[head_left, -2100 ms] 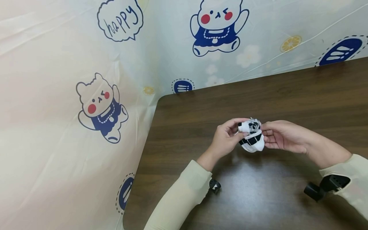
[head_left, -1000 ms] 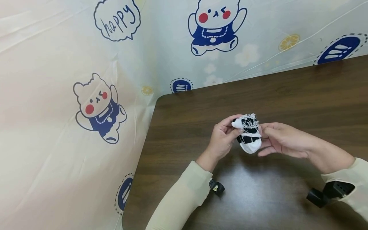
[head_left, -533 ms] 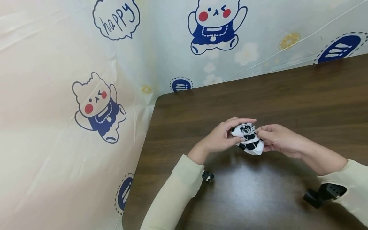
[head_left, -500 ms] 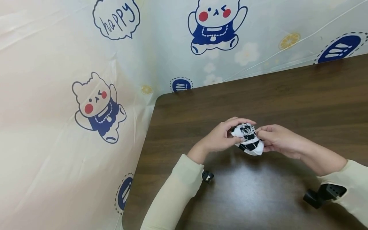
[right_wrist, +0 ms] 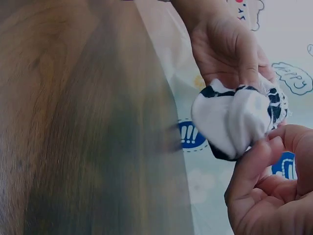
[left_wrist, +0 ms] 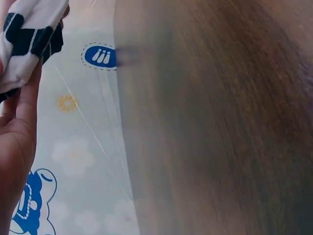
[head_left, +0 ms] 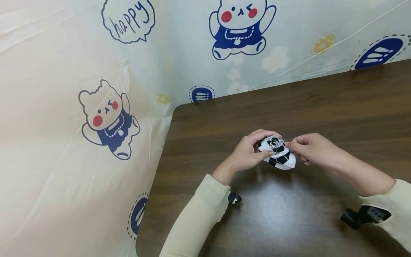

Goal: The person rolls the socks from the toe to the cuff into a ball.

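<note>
A small black-and-white checked sock [head_left: 284, 164], bunched up with loose threads along its upper side, is held above the middle of the table. My left hand [head_left: 245, 154] grips it from the left, thumb on the near side and fingers behind. On the other side, my right hand [head_left: 318, 150] pinches the sock's right edge between thumb and index finger, the other fingers curled in. In the right wrist view the sock [right_wrist: 212, 120] shows a plain white face with dark patches. Only part of the sock [left_wrist: 30, 41] appears in the left wrist view.
The brown wooden table [head_left: 218, 125] has its rounded far-left corner in view. A printed curtain [head_left: 179, 43] hangs along the left and back edges. Black wrist cameras sit at both sleeves [head_left: 205, 203].
The right hand has risen slightly and pinches the sock's edge with its fingers more curled. The sock has turned a little in the left hand's grip, threads still facing up.
</note>
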The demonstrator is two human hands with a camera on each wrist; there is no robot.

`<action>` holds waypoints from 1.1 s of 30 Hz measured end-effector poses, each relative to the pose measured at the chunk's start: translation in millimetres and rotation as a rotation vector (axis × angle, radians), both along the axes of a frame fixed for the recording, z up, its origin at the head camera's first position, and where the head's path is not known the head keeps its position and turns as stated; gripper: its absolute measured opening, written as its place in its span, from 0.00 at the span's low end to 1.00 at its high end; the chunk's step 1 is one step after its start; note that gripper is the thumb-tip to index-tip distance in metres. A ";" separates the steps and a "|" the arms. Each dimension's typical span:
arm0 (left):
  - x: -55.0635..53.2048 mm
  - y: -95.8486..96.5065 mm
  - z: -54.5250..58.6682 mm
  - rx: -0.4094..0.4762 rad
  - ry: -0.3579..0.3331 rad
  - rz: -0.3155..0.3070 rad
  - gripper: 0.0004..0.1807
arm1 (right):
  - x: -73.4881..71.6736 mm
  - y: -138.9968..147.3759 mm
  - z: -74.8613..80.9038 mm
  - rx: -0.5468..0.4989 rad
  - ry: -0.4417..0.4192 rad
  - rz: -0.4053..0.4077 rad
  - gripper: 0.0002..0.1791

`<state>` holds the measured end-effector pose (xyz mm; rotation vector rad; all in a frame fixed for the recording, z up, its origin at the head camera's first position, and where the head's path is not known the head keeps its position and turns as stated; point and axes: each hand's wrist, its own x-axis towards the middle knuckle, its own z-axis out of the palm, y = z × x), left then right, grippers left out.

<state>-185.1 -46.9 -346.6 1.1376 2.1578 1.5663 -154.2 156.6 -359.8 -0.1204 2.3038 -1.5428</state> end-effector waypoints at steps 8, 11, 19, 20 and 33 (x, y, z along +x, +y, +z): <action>-0.5 3.6 -5.9 0.000 0.154 0.021 0.20 | -5.8 5.7 -6.4 -0.284 -0.229 -0.002 0.22; -0.4 4.9 -8.0 0.013 0.168 0.034 0.20 | -7.1 6.4 -9.7 -0.411 -0.276 -0.017 0.15; 1.1 6.4 -8.5 0.008 0.111 0.104 0.19 | -8.0 12.2 -17.7 -0.833 -0.352 -0.011 0.10; 1.4 6.6 -8.0 0.000 0.104 0.110 0.19 | -8.4 12.6 -19.0 -0.907 -0.376 0.002 0.11; 2.6 10.2 -7.9 0.028 0.032 0.096 0.19 | -10.4 18.0 -27.8 -1.211 -0.438 0.234 0.14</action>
